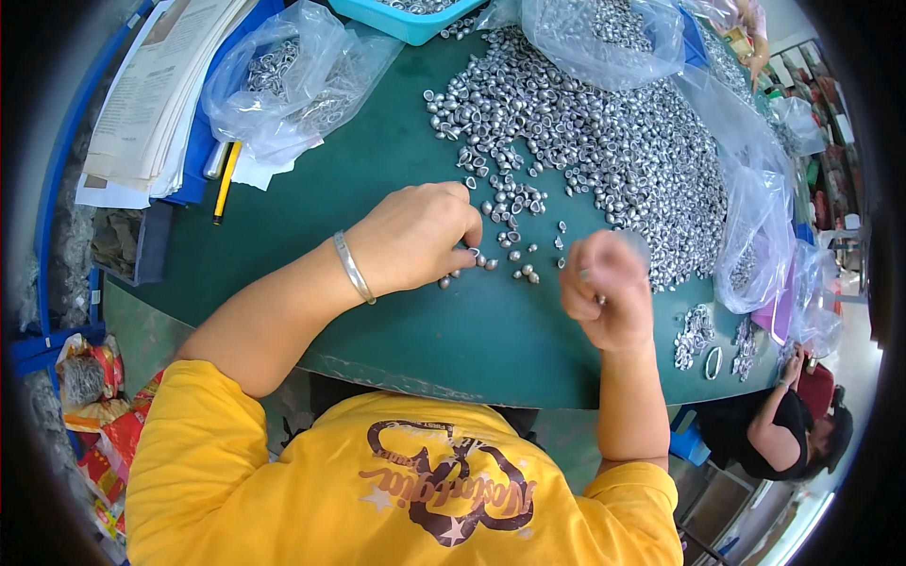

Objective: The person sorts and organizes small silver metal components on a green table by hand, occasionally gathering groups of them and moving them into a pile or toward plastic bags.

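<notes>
A heap of small silver, dome-shaped metal pieces (pixel 604 141) covers much of the green table. Over a few loose pieces at its near edge, my left hand (pixel 411 236) is closed, thumb and forefinger pinched at a small hollow metal piece (pixel 475 253). Several more pieces (pixel 527 274) lie between my hands. My right hand (pixel 609 288) is raised a little to the right, fingers curled and partly smeared by motion. A small silver piece (pixel 601 300) shows at its fingertips.
Clear plastic bags of metal parts (pixel 293 85) lie at the far left and around the heap. A blue basket (pixel 415 19) stands at the far edge. Papers (pixel 151 94) and a yellow pencil (pixel 226 184) are left. Silver chain-like parts (pixel 696 335) lie right. Another person (pixel 783 424) sits beyond.
</notes>
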A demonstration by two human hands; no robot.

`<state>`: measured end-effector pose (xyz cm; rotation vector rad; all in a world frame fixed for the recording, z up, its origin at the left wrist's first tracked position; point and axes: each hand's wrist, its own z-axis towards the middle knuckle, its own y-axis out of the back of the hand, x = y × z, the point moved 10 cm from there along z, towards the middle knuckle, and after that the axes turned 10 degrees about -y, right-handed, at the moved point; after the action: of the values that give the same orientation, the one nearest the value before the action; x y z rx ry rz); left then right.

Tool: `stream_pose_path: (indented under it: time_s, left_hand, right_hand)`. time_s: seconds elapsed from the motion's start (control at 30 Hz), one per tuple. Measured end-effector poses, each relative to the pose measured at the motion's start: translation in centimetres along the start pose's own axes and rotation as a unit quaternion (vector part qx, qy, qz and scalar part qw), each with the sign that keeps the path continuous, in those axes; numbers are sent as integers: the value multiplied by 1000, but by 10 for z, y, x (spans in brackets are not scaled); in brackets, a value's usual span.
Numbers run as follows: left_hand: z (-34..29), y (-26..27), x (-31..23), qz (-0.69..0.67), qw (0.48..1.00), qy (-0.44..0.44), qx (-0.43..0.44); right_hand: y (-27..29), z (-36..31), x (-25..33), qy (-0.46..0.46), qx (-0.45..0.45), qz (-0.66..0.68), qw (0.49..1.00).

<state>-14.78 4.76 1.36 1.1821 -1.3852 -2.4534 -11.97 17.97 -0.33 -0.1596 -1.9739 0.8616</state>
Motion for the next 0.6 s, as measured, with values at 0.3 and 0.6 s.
stream_pose_path:
  time_s: [0.3, 0.6]
  left_hand:
    - [-6, -17, 33, -612, 736, 273, -94]
    - [6, -2, -6, -106, 994, 14, 24]
  right_hand:
    - [-30, 12, 10, 153, -163, -724, 652]
    - [20, 15, 12, -17, -87, -80, 993]
